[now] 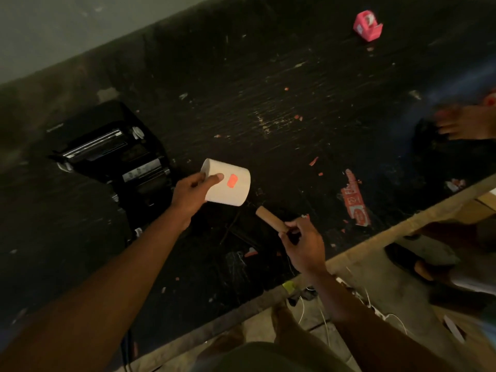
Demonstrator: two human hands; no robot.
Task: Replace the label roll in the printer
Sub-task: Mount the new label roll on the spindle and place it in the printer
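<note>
A black label printer sits open on the dark table at the left, its rollers showing. My left hand holds a full white label roll with an orange sticker, in the air just right of the printer. My right hand grips one end of a bare brown cardboard core, which points up and left toward the white roll. The core and the roll are apart.
The black table is scattered with red paper scraps and a torn red label strip. A pink tape dispenser stands far back right. Another person's hand is at the right edge. Cables lie on the floor below.
</note>
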